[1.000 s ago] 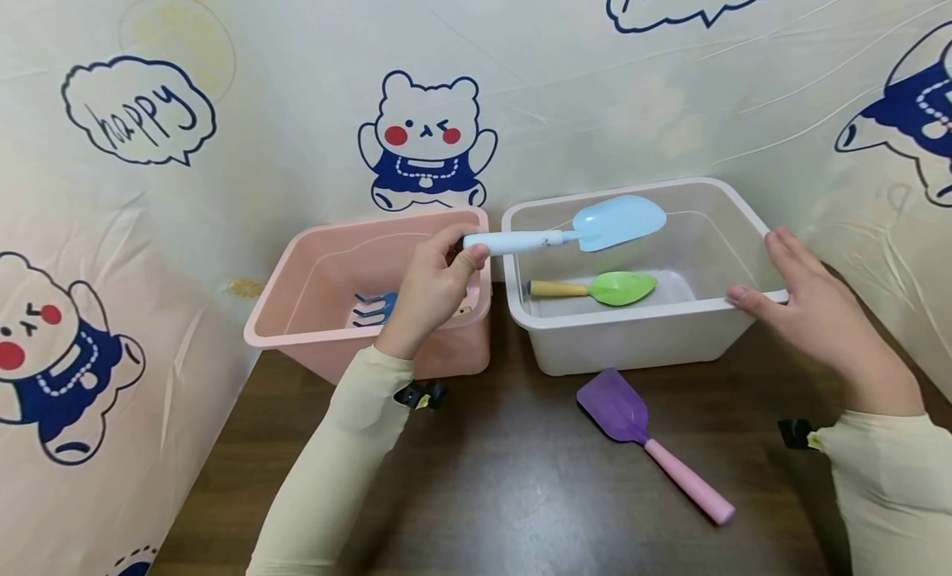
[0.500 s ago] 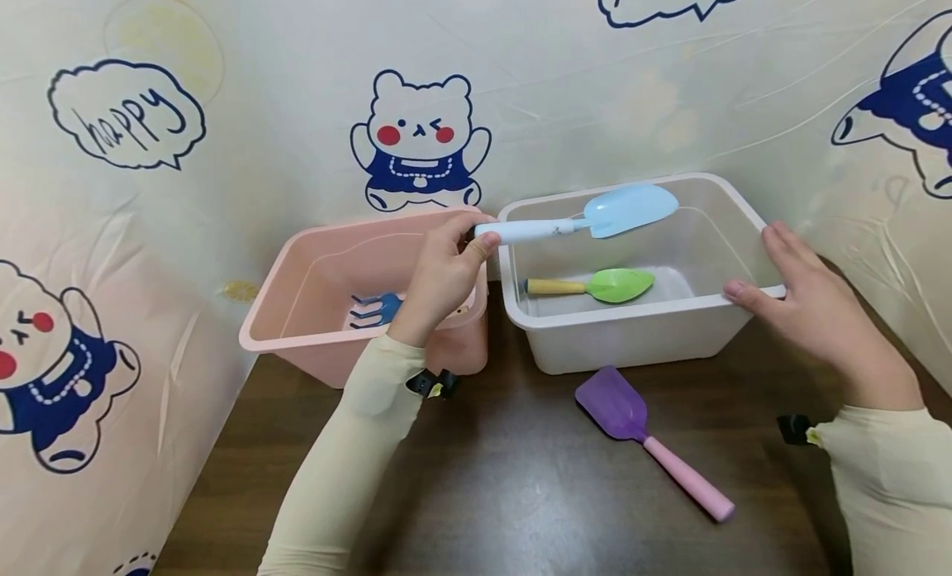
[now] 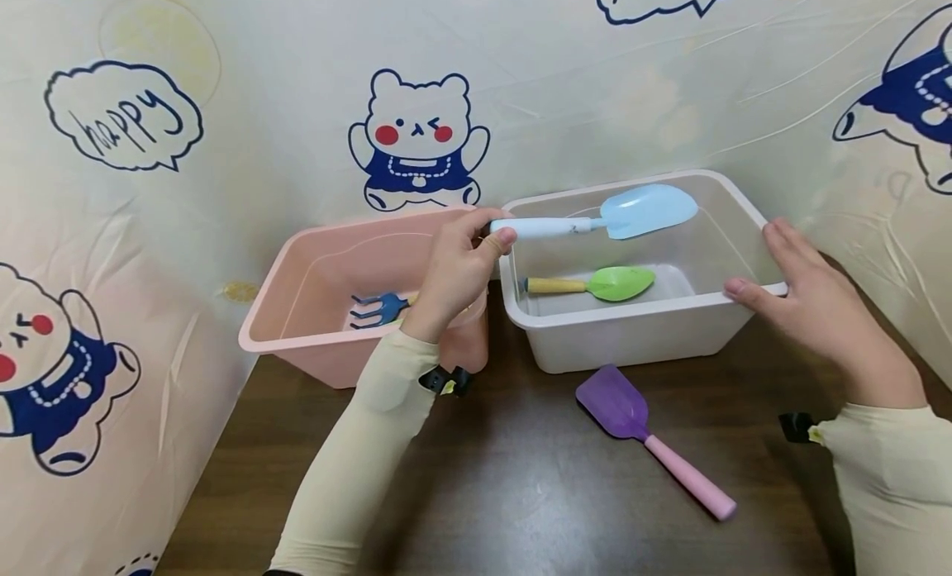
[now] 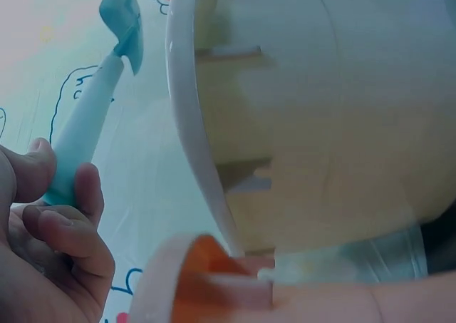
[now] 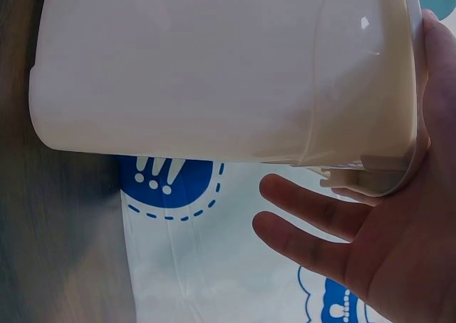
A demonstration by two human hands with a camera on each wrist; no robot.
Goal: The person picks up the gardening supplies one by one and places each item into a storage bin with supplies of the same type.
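My left hand point(image 3: 455, 266) pinches the end of the pale blue handle of a light blue hand trowel point(image 3: 647, 211). The trowel lies level above the grey-white bin point(image 3: 632, 343), its blade over the opening. In the left wrist view the thumb and fingers close on the trowel handle point(image 4: 84, 129). My right hand point(image 3: 825, 311) rests at the bin's right front corner, thumb on the front rim and fingers along the side rim. In the right wrist view, two of its fingers point(image 5: 306, 227) stretch out straight beside the bin wall. Inside the bin lies a green trowel point(image 3: 621, 284) with a yellow handle.
A pink bin point(image 3: 297, 357) stands left of the white one, holding a small blue hand rake point(image 3: 383, 309); my left forearm hides part of it. On the brown table point(image 3: 506, 477), in front, lies a purple shovel point(image 3: 621, 407) with a pink handle. Printed cloth point(image 3: 550, 80) hangs behind.
My left hand has carried the light blue trowel to the right, farther over the white bin, and slightly up. The right hand stays on the rim.
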